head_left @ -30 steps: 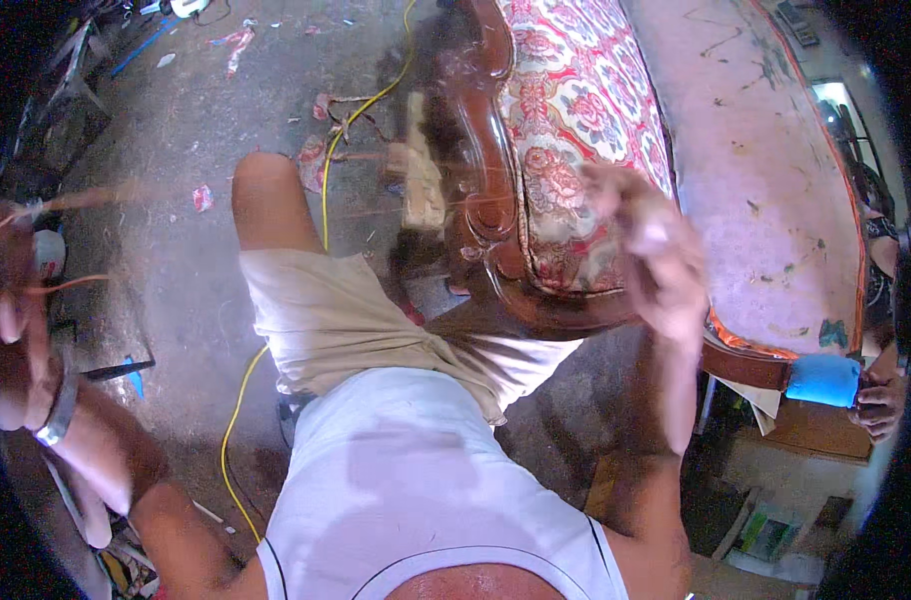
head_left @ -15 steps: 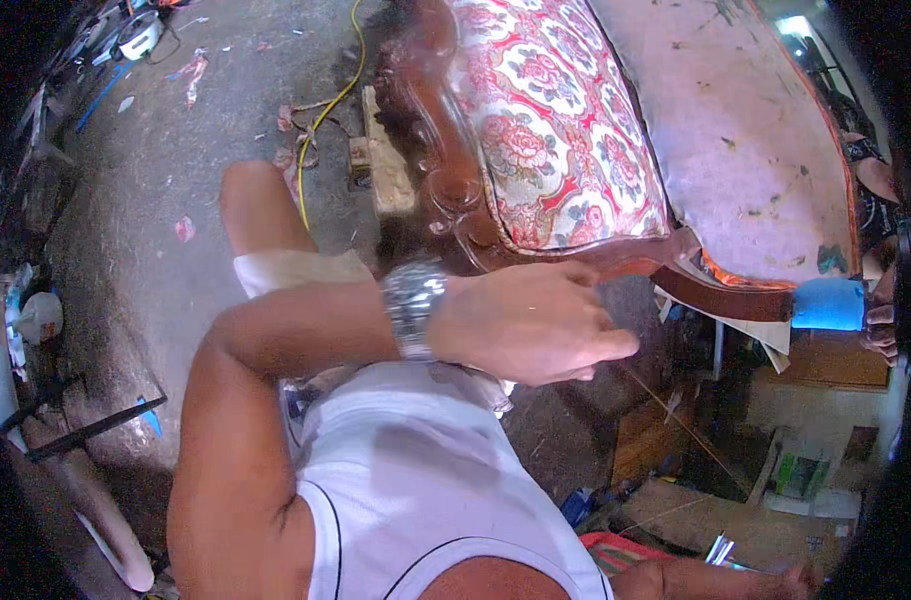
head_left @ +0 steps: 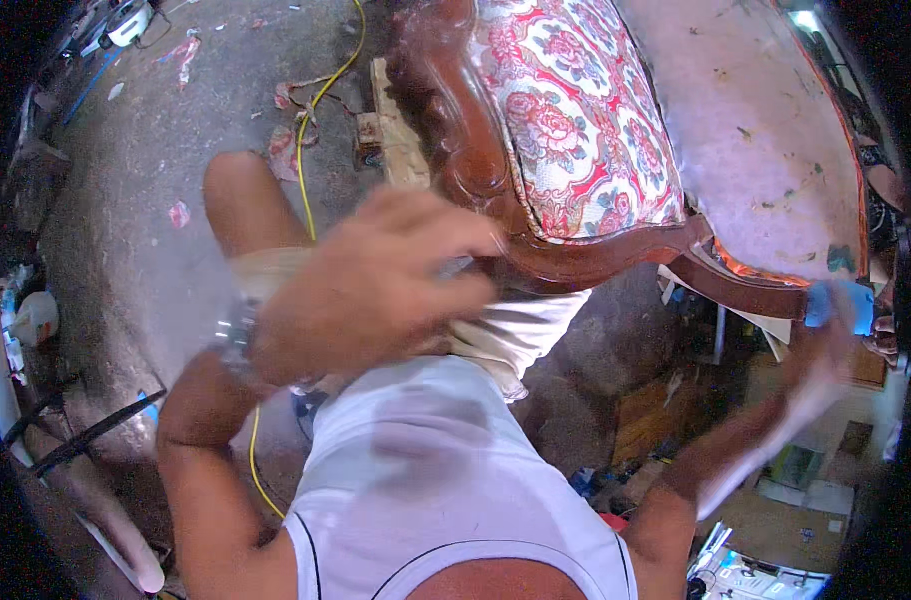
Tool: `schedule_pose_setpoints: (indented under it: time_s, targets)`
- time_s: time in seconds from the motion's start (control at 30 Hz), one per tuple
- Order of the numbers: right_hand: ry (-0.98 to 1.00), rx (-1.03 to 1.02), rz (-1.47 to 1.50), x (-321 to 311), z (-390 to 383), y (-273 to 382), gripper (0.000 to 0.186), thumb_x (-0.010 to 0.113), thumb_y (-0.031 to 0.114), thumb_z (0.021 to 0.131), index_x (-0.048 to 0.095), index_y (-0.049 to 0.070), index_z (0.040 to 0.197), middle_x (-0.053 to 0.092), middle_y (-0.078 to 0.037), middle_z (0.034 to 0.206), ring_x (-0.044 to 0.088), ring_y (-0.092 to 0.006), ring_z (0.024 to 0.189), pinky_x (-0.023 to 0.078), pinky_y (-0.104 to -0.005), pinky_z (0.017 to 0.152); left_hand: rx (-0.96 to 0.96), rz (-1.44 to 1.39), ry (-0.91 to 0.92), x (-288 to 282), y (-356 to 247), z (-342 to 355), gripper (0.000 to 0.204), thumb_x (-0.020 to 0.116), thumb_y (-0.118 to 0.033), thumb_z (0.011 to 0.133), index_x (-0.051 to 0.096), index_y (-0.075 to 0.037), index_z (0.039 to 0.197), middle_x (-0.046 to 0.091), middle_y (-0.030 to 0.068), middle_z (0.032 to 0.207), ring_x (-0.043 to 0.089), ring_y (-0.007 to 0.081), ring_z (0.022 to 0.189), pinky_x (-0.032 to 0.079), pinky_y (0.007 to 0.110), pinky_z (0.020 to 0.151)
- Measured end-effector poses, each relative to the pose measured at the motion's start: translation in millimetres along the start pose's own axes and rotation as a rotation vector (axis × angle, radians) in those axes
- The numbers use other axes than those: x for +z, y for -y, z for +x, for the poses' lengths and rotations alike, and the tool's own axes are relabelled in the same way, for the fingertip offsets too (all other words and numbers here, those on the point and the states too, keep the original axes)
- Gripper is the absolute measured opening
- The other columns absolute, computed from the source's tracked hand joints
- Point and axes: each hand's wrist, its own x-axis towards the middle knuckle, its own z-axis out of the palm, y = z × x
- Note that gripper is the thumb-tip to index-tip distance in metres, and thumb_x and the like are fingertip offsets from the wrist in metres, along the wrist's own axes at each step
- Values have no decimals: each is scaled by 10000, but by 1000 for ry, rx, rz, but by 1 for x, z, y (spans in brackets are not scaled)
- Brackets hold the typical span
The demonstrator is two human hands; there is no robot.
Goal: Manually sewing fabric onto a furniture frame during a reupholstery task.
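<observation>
My left hand, blurred and with a metal watch on its wrist, is above my lap beside the carved wooden frame of a sofa. Its fingers curl round, and a small greyish glint shows between thumb and forefinger, too smeared to name. My right arm stretches out to the right. The right hand, also blurred, is by a blue wrapping at the end of the curved wooden leg; whether they touch is unclear. Red and white floral upholstery covers the sofa's padded part.
A pale, stained panel edged in orange adjoins the upholstery. At the right rim another person's hand is beside the blue wrapping. A yellow cord and fabric scraps lie on the floor, near a wooden block. A white jug stands left.
My left hand has drawn back leftward from in front of the sofa's frame. My right arm has swung up and out toward the blue wrapping. The thin strand seen earlier no longer shows.
</observation>
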Motion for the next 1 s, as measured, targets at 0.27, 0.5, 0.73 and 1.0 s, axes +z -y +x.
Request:
schedule_pose_setpoints:
  time_s: [0.27, 0.5, 0.73, 1.0]
  targets:
    - [684, -217, 851, 142, 49, 277, 399, 765, 252, 928, 608, -31, 1162, 666, -104, 954, 624, -182, 894, 521, -334, 831, 254, -509, -241, 88, -29, 25, 175, 774, -156, 807, 688, -98, 948, 674, 91, 1190, 632, 299, 1166, 431, 571, 1125]
    - [782, -182, 669, 142, 59, 300, 453, 820, 251, 887, 601, -57, 1137, 700, -136, 1009, 639, -177, 946, 540, -328, 864, 135, -779, -291, 93, -24, 16, 208, 797, -152, 807, 686, -62, 958, 670, 75, 1035, 685, 286, 999, 503, 561, 1049]
    - [780, -217, 689, 147, 58, 309, 604, 859, 315, 837, 584, -97, 1181, 711, -181, 1115, 680, -213, 979, 549, -351, 884, 99, -982, -327, 94, -21, 1, 209, 764, -103, 860, 683, -70, 1050, 676, 79, 1002, 677, 296, 959, 514, 551, 1025]
    - [709, -216, 538, 143, 49, 320, 570, 849, 309, 831, 578, -59, 1172, 729, -212, 1078, 723, -306, 988, 557, -411, 874, -78, -1423, 33, 73, -16, -13, 111, 630, -126, 975, 606, -31, 921, 591, 128, 849, 620, 369, 879, 502, 492, 991]
